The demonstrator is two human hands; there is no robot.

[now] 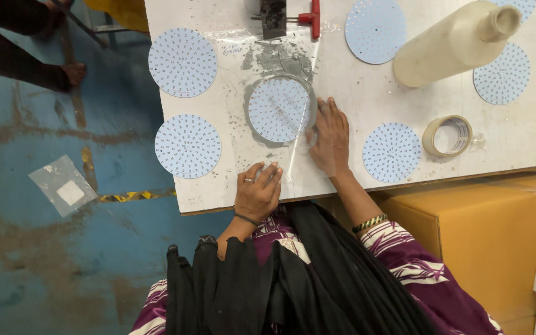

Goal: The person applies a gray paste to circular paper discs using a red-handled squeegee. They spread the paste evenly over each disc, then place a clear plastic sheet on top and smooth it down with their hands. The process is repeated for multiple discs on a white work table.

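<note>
Head view shows a pale blue round circuit disc [278, 109] lying mid-desk under a clear plastic film sheet [268, 62]. Right hand [330, 138] presses flat, fingers spread, on the film beside the disc; left hand [257, 193] pinches the film's near edge. Film seems laid but not yet finished. Six like discs, one at [183, 62], lie bare on the white desk [367, 93]. Beige tape roll [447, 136] sits right, a cream bottle [451, 43] beyond; orange cardboard box [485, 229] stands below.
</note>
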